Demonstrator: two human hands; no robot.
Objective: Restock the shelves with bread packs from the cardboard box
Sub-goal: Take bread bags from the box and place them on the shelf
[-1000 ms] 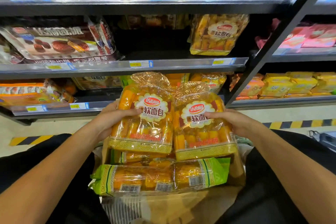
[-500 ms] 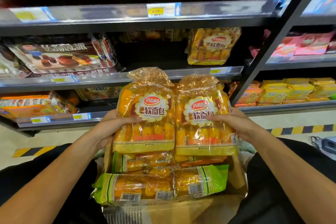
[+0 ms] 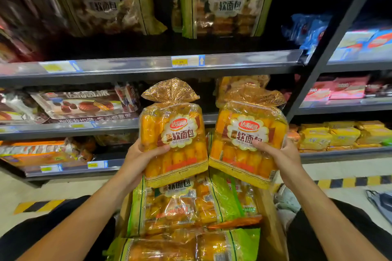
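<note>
My left hand [image 3: 139,160] grips an orange bread pack [image 3: 172,133] by its left side, holding it upright. My right hand [image 3: 280,158] grips a second orange bread pack [image 3: 248,135] by its lower right edge, tilted slightly. Both packs hang side by side in front of the middle shelf [image 3: 70,126], above the cardboard box [image 3: 269,224]. The box between my knees holds several more packs, green-edged ones [image 3: 222,199] on top. A matching orange pack [image 3: 237,85] stands on the middle shelf behind the right one.
The upper shelf [image 3: 127,65] carries green-edged bread packs [image 3: 224,4] and a yellow price tag [image 3: 186,61]. Chocolate cake packs [image 3: 84,105] fill the middle shelf's left. A dark upright post [image 3: 318,57] separates a neighbouring rack with yellow packs [image 3: 339,133]. A striped floor line [image 3: 350,182] runs beneath.
Both hands have lifted the two orange packs up from the box toward the shelves. The view has tilted upward, bringing the upper shelf's packs into sight.
</note>
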